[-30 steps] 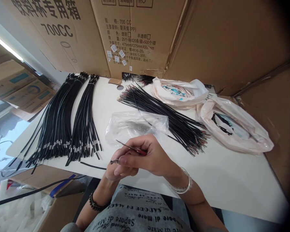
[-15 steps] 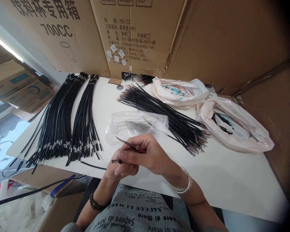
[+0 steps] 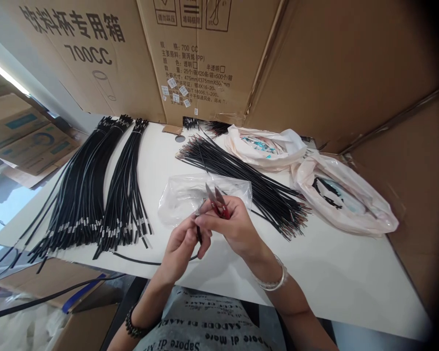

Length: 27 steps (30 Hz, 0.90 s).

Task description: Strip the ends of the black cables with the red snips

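My left hand (image 3: pixel 181 246) pinches a black cable (image 3: pixel 139 262) near its end, in front of my body at the table's near side. Close against it, my right hand (image 3: pixel 229 222) holds small red-handled scissors (image 3: pixel 220 207), their two blades apart and pointing up and away. The thumb and finger of my right hand also touch the cable end between the hands. Just beyond lies a clear plastic bag (image 3: pixel 175 195), partly covered by my hands. What exactly is at the cable tip is too small to tell.
Bundles of black cables (image 3: pixel 84 185) lie at the left, and another bundle (image 3: pixel 245 180) lies beyond my right hand. Two pale plastic bags (image 3: pixel 292 146) (image 3: pixel 373 214) rest at the right. Cardboard walls (image 3: pixel 314 63) stand behind the white table (image 3: pixel 314 273).
My hands have turned, and the cable end now stands between them. The scissors have swung from pointing left to pointing up, with their blades spread. The camera view has shifted slightly.
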Motion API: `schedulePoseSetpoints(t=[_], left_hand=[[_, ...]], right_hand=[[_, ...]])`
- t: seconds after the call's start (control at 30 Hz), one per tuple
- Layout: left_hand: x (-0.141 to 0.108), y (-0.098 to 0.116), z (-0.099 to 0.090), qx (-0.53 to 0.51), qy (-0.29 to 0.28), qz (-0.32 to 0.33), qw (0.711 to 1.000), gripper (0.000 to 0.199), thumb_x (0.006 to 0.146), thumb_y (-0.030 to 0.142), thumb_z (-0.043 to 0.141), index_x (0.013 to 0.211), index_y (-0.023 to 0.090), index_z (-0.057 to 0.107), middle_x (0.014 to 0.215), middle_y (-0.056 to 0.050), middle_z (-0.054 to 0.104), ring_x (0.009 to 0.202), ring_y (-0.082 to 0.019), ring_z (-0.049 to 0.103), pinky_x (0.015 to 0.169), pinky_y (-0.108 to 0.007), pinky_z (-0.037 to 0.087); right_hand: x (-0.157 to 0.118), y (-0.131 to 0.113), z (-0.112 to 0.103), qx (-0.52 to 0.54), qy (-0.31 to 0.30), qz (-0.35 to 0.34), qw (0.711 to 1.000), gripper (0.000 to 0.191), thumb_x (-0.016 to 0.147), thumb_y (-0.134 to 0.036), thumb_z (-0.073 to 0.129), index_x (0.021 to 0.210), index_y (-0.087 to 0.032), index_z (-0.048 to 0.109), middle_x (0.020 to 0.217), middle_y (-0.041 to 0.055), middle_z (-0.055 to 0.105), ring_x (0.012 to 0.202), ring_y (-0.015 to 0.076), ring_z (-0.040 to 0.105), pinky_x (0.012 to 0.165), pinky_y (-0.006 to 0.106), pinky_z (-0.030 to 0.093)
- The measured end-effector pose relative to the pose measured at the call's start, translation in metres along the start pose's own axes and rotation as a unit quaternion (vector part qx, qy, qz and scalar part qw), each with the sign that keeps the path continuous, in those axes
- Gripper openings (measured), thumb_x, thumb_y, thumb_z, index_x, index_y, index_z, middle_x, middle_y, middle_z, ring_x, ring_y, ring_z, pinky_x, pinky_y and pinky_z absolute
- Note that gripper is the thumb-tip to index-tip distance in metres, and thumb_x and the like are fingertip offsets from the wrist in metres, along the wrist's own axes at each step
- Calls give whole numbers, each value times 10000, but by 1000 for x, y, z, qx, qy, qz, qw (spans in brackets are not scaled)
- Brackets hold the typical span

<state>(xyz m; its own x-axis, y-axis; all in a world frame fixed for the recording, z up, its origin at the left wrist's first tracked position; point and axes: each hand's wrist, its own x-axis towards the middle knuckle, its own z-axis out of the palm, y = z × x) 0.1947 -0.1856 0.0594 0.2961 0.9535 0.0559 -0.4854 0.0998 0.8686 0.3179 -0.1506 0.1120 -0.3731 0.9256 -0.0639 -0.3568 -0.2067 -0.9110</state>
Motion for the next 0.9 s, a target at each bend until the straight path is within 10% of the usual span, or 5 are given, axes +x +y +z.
schedulePoseSetpoints(t=[0.2, 0.53, 0.9], left_hand=[[-7, 0, 8, 16, 173, 1, 985, 408, 839, 536, 654, 698, 170, 540, 514, 80, 276, 445, -48, 199, 438, -185, 186], [-25, 15, 2, -216, 164, -318, 908, 392, 803, 374, 733, 775, 215, 376, 551, 133, 91, 443, -44, -5, 351, -149, 73], [17, 29, -4, -437, 257, -334, 795, 327, 1038, 156, 236, 754, 179, 397, 568, 107, 94, 374, -36, 86, 328, -146, 67]], right_hand=[[-15, 11, -15, -99, 89, -98, 986, 446, 828, -565, 652, 1066, -191, 601, 533, -103, 338, 451, 68, 250, 436, 231, 225], [-21, 9, -62, -549, 26, -67, 833, 297, 882, -478, 605, 947, -188, 624, 733, 6, 656, 609, 119, 542, 612, 245, 380], [24, 6, -70, -508, -14, 35, 860, 212, 829, -378, 622, 764, -185, 563, 655, -18, 582, 623, 118, 490, 604, 253, 317]])
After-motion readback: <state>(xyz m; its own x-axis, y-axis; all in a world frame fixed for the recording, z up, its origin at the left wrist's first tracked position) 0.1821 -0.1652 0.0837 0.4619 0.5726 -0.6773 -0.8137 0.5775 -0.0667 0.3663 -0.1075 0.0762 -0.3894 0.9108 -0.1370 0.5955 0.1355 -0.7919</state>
